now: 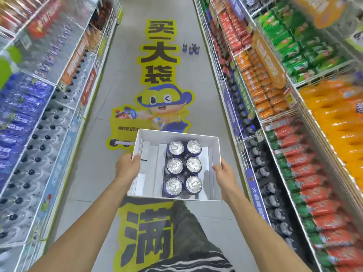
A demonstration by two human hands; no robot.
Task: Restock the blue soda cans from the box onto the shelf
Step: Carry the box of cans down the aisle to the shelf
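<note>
I hold a shallow white cardboard box (215, 152) out in front of me above the aisle floor. Several blue soda cans (184, 169) with silver tops stand upright in two rows in its right half; the left half holds only white dividers. My left hand (128, 165) grips the box's left wall, thumb over the rim. My right hand (224, 174) grips the right wall. The shelf (261, 179) of dark drink bottles runs low along my right.
The aisle is narrow, with stocked shelves on both sides: water bottles (33, 154) at left, red, green and orange packs (314, 173) at right. A few blue cans (191, 48) stand on the floor far ahead. A yellow floor decal (157, 107) runs down the middle.
</note>
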